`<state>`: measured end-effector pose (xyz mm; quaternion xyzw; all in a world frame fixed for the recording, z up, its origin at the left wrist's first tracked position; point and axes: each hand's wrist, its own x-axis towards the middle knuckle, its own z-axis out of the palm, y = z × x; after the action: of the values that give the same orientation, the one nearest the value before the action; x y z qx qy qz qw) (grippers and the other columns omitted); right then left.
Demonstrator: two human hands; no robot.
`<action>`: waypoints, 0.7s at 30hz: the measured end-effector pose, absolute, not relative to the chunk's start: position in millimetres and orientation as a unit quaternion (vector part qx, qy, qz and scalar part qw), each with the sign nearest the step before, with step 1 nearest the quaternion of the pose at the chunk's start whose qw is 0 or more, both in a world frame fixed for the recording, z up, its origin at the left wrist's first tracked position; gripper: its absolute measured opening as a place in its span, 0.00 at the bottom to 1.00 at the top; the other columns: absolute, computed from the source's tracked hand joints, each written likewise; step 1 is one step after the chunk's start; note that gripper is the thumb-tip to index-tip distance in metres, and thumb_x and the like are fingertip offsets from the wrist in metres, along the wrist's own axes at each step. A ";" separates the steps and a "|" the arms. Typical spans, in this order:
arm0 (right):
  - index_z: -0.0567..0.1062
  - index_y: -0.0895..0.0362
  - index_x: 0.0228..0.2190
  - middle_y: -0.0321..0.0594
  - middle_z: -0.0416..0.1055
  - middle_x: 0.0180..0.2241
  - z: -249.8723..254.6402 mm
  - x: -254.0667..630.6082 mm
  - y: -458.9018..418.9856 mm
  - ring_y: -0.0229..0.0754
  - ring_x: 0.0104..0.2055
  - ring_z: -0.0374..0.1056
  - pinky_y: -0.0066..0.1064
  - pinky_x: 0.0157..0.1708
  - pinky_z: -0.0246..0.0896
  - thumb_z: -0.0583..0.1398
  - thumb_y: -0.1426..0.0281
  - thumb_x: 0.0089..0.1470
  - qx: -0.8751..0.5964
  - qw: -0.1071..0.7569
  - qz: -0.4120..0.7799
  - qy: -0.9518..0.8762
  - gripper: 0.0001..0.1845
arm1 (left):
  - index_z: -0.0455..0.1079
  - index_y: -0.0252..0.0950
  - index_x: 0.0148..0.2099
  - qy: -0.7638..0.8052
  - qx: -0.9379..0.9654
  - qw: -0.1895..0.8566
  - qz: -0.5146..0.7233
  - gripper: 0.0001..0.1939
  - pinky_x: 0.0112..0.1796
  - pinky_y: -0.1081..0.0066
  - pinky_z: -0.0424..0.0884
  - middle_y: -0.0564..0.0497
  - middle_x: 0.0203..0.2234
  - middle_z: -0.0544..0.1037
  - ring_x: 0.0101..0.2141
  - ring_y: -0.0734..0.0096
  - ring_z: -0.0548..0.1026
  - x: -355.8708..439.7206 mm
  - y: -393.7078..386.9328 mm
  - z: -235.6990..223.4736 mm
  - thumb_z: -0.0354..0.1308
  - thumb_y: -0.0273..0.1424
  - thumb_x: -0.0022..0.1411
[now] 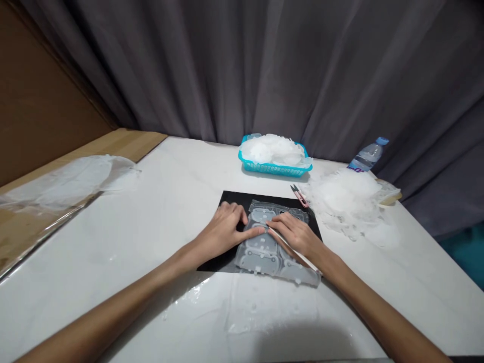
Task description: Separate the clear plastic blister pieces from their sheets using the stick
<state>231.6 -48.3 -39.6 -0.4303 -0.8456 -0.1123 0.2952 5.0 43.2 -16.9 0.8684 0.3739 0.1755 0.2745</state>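
A sheet of clear moulded plastic [260,262], with several rounded shapes pressed into it, lies over a black mat [212,262]. My left hand [227,224] rests on the mat and the sheet's left edge, fingers slightly bent and the thumb stretched onto the plastic. From the right, my right hand [295,232] is closed around a long, thin, pale stick-like tool [295,250]. Its tip meets the sheet close to my left thumb. I cannot make out the tool's exact kind. Part of the sheet is hidden under my right hand.
Behind the mat stands a blue basket [276,169] heaped with white translucent pieces. Pink-handled thread snips [300,195] lie beside a pile of similar pieces [348,196]. A water bottle [368,155] leans behind that pile. Cardboard [124,138] with a plastic bag [75,176] is at left.
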 end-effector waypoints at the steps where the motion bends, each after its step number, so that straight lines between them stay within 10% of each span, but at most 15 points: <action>1: 0.75 0.60 0.49 0.48 0.77 0.40 -37.3 231.1 -50.1 0.47 0.41 0.74 0.37 0.43 0.73 0.54 0.71 0.72 -0.433 0.301 -0.108 -0.843 0.11 | 0.66 0.37 0.33 0.359 0.859 0.326 0.163 0.27 0.41 0.63 0.64 0.51 0.30 0.69 0.36 0.60 0.67 7.5 40.0 -16.1 0.57 0.58 0.66; 6: 0.74 0.59 0.50 0.49 0.76 0.43 -32.3 239.2 -48.2 0.48 0.45 0.74 0.38 0.45 0.71 0.54 0.71 0.71 -0.436 0.316 -0.031 -0.842 0.11 | 0.68 0.36 0.31 0.329 0.776 0.514 0.158 0.26 0.29 0.70 0.53 0.57 0.23 0.61 0.26 0.72 0.58 19.3 30.6 -15.0 0.57 0.54 0.67; 11: 0.76 0.55 0.37 0.42 0.75 0.36 -17.8 279.2 -12.3 0.47 0.41 0.72 0.38 0.43 0.68 0.55 0.65 0.70 -0.592 0.501 0.017 -0.630 0.12 | 0.57 0.37 0.24 0.331 0.790 0.500 0.129 0.28 0.27 0.70 0.48 0.58 0.20 0.54 0.24 0.74 0.55 15.5 38.3 -16.0 0.61 0.52 0.63; 15: 0.78 0.54 0.39 0.40 0.75 0.39 -6.5 281.9 -2.5 0.45 0.43 0.72 0.36 0.44 0.67 0.59 0.64 0.67 -0.571 0.490 0.131 -0.646 0.09 | 0.57 0.38 0.25 0.319 0.789 0.518 0.085 0.28 0.26 0.70 0.48 0.58 0.21 0.55 0.23 0.74 0.55 7.1 45.8 -16.8 0.61 0.52 0.64; 21: 0.81 0.52 0.42 0.40 0.76 0.39 10.2 246.0 -25.7 0.44 0.44 0.70 0.38 0.49 0.63 0.61 0.65 0.68 -0.501 0.418 0.205 -0.729 0.08 | 0.66 0.38 0.49 0.382 0.812 0.340 0.281 0.31 0.39 0.65 0.69 0.50 0.39 0.71 0.39 0.62 0.71 7.9 48.7 -22.3 0.73 0.51 0.54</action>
<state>246.0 -25.7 10.2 -0.5015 -0.7294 0.2045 0.4179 7.9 48.7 -22.3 0.8123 0.3818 0.2811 0.3398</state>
